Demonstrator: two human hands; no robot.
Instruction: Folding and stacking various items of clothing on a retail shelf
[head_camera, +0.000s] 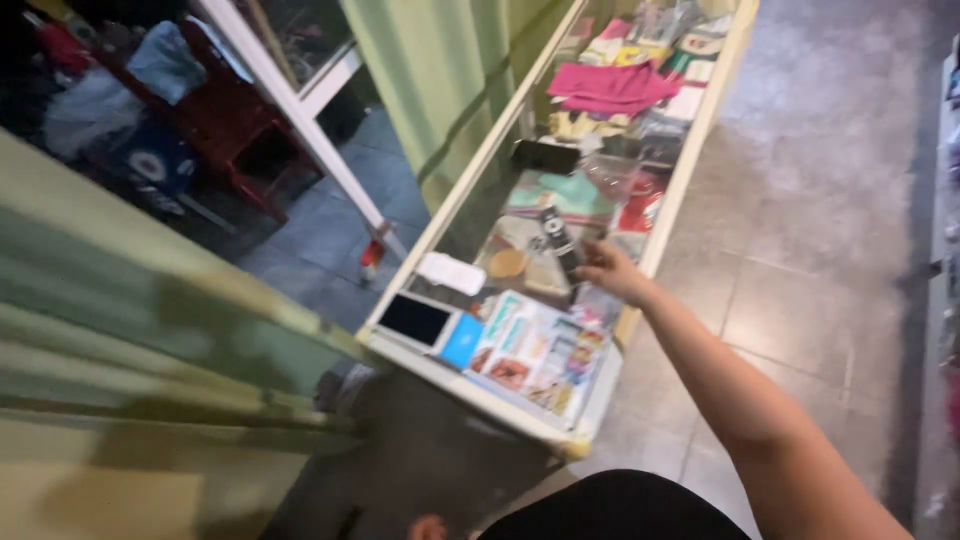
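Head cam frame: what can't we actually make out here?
- Right hand on the black remote: motion blur, grip unclear.
- Left hand: only a blurred sliver at the bottom edge, possibly it; cut off by the frame.
- Goods inside the glass counter: blurred and under glare, kinds mostly unreadable beyond the pink cloth.
- Glossy sheet: print too blurred.
- Left foreground: smeared green, unidentifiable.

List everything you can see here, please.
glass display counter: one, pale frame, centre
remote control: one, black, on the glass, at the right hand
black phone: one, mid counter
tablet: one, white rim, dark screen, near end
printed sheet: one, multicoloured, near end
pink cloth: one, under the glass, far end
tiled floor: grey, right
right hand: one, touching the remote; grip unclear
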